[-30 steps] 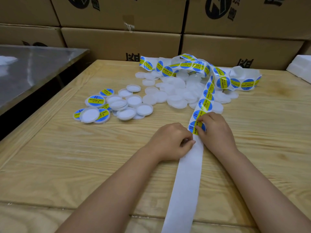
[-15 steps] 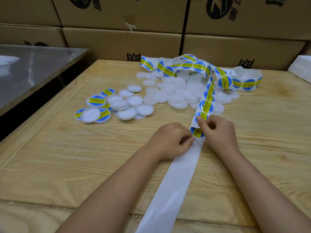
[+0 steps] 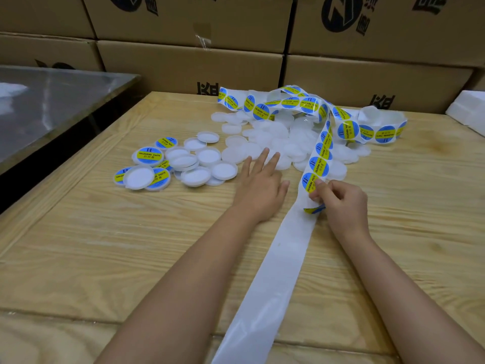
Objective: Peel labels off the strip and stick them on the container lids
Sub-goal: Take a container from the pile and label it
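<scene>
A long white backing strip [image 3: 278,258] runs from the near table edge up to a tangle of blue-and-yellow round labels [image 3: 319,164] at the back. My right hand [image 3: 341,203] pinches a half-peeled label [image 3: 313,209] at the strip's right edge. My left hand [image 3: 262,185] stretches flat, fingers straight, toward a heap of plain translucent lids [image 3: 273,143], its fingertips at the heap's near edge. To the left lies a group of lids [image 3: 199,164], a few of them labelled [image 3: 148,156].
The wooden table [image 3: 105,245] has a raised frame along its left and near sides. Stacked cardboard boxes [image 3: 189,64] wall off the back. A steel table [image 3: 52,101] stands to the left, white foam [image 3: 469,111] at the right.
My left hand has let go of the strip and reached forward to the plain lids. My right hand has pulled the label up off the backing.
</scene>
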`<move>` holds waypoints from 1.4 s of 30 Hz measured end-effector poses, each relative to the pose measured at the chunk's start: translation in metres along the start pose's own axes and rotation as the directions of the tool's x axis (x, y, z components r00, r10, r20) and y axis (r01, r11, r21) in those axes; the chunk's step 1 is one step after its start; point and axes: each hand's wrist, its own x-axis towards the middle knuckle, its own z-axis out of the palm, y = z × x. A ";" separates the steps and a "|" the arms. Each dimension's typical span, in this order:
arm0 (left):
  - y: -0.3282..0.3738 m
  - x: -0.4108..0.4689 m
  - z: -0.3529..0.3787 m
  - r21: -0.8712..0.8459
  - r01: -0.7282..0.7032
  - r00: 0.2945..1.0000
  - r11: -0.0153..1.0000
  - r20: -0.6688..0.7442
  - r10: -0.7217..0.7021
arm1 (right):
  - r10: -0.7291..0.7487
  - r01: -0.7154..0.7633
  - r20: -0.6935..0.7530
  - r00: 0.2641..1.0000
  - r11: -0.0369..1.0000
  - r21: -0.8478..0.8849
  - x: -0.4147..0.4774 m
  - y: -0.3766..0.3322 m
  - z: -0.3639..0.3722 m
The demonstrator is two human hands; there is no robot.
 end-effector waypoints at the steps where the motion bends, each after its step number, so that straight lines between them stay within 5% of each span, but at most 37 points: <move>1: 0.000 0.001 0.001 0.022 -0.003 1.000 1.000 0.002 0.003 | 0.004 -0.004 -0.006 1.000 1.000 0.024 0.000 0.001 0.000; 6: 0.002 -0.007 -0.008 -0.199 -0.186 0.937 0.962 -0.330 0.113 | 0.045 -0.050 0.022 0.999 0.954 0.295 0.000 -0.003 0.003; 8: 0.003 -0.013 -0.013 -0.412 -0.184 0.905 0.892 -0.425 -0.010 | -0.002 -0.007 0.021 1.000 0.917 0.399 -0.001 -0.004 0.003; 10: 0.005 -0.019 -0.017 -0.615 -0.066 0.908 0.786 -0.363 -0.208 | -0.088 0.084 -0.009 0.996 0.915 0.394 -0.002 -0.004 0.002; 14: 0.011 -0.022 -0.022 -0.906 0.135 0.882 0.401 -0.074 -0.464 | -0.193 0.212 -0.095 0.977 0.929 0.302 -0.007 -0.009 0.003; 18: 0.020 -0.025 -0.028 -0.951 0.264 0.838 -0.160 0.309 -0.450 | -0.228 0.236 -0.062 0.972 0.952 0.193 -0.012 -0.012 0.010; 20: 0.021 -0.027 -0.031 -0.919 0.274 0.837 -0.284 0.373 -0.400 | -0.224 0.224 -0.015 0.974 0.962 0.157 -0.013 -0.013 0.014; 24: 0.020 -0.029 -0.034 -0.896 0.296 0.845 -0.331 0.407 -0.347 | -0.189 0.184 0.015 0.982 0.967 0.175 -0.016 -0.016 0.020; 29: 0.025 -0.034 -0.034 -0.932 0.344 0.878 -0.116 0.363 -0.311 | -0.188 0.184 0.005 0.982 0.967 0.177 -0.021 -0.016 0.025; 33: 0.021 -0.034 -0.037 -0.908 0.362 0.877 -0.211 0.408 -0.252 | -0.181 0.171 0.031 0.983 0.964 0.205 -0.021 -0.016 0.024; 39: 0.019 -0.036 -0.037 -0.909 0.350 0.892 -0.225 0.397 -0.215 | -0.166 0.140 0.065 0.984 0.946 0.292 -0.018 -0.019 0.023; 42: 0.017 -0.035 -0.038 -0.900 0.354 0.874 -0.256 0.416 -0.253 | -0.056 0.048 0.005 0.998 0.896 0.442 -0.013 -0.023 0.021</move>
